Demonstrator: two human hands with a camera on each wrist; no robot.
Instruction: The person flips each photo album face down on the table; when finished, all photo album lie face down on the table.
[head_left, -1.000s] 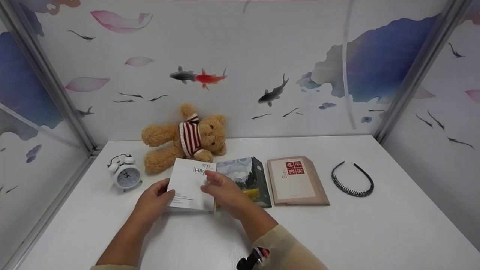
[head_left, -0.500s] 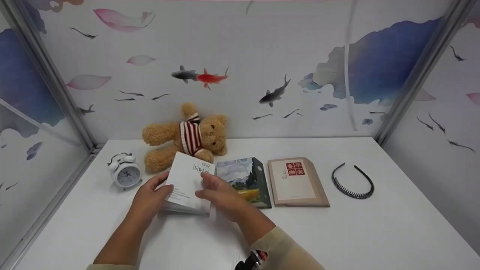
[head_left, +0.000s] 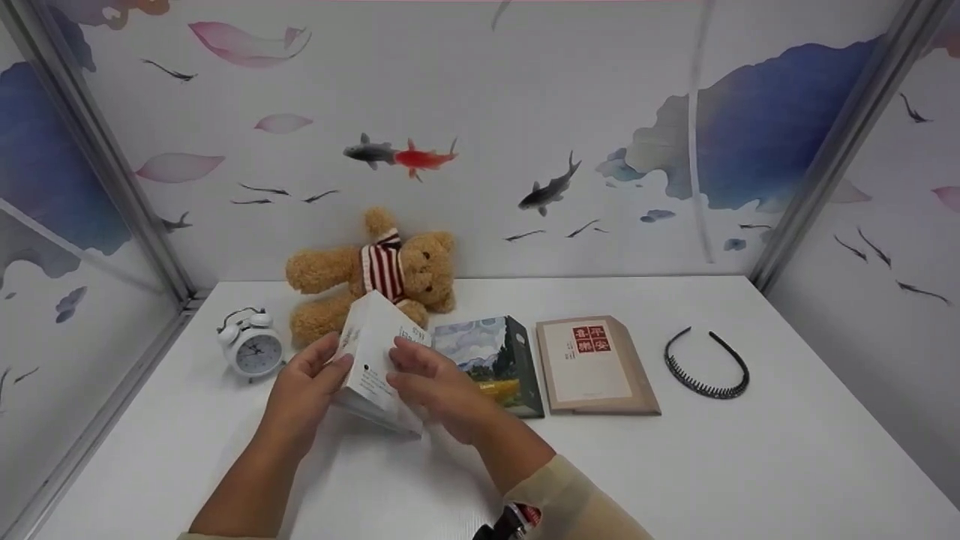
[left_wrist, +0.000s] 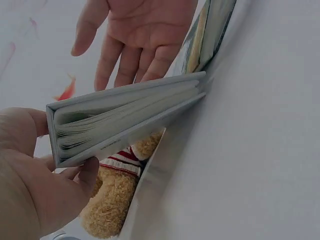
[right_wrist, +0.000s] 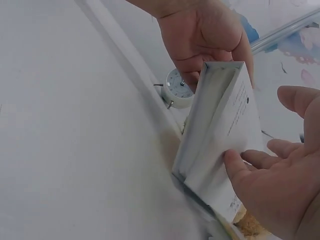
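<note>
A white hardcover book (head_left: 376, 330) is tilted up in front of me, with dark print on its cover. My left hand (head_left: 304, 394) grips it by the spine, thumb on one cover and fingers on the other. In the left wrist view the book's page edges (left_wrist: 90, 127) show between slightly spread covers. My right hand (head_left: 439, 390) is at the book's other side, fingers extended. Its fingertips (right_wrist: 235, 159) are right at the printed cover in the right wrist view. Just right of the white book lies a book with a painted landscape cover (head_left: 476, 349).
A teddy bear (head_left: 382, 270) in a striped shirt lies against the back wall. To the left stands a white alarm clock (head_left: 253, 349). A beige book with red characters (head_left: 592, 375) and a black headband (head_left: 705, 382) lie to the right on the white table (head_left: 750, 465).
The white book has turned and tilted, so its spine side now faces up more. Both hands moved slightly with it, and the right fingers shifted a little left. Other objects stayed put.
</note>
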